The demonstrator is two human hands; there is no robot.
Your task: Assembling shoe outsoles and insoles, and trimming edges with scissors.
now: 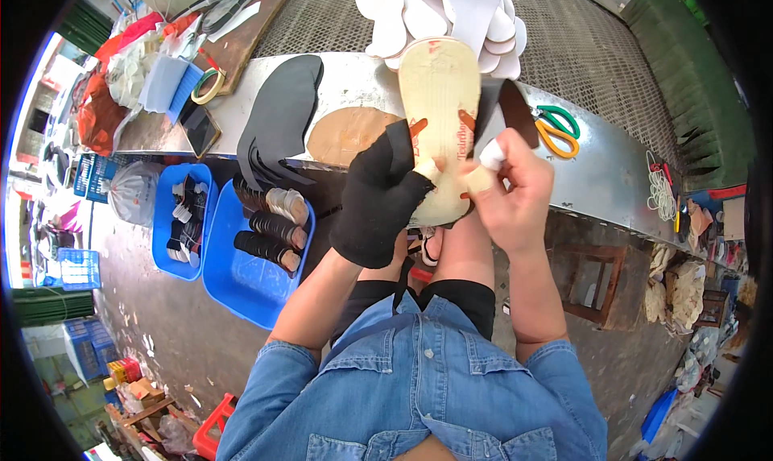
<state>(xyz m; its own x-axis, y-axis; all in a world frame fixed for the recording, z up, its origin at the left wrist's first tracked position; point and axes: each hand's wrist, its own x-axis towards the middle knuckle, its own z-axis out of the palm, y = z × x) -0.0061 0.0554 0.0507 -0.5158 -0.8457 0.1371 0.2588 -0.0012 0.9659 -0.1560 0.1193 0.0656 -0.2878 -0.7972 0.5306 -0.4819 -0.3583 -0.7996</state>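
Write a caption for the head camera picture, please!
Gloved left hand and bare right hand hold a tan shoe sole above blue bins.

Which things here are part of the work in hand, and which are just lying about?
In hand:
- cream shoe last, gripped by the black-gloved left hand
- small white piece, pinched in the right hand fingers
- black upper piece draped over the last

Lying about:
- scissors with green and orange handles
- white insoles
- tape roll
- blue bins
- black sheet cut-outs
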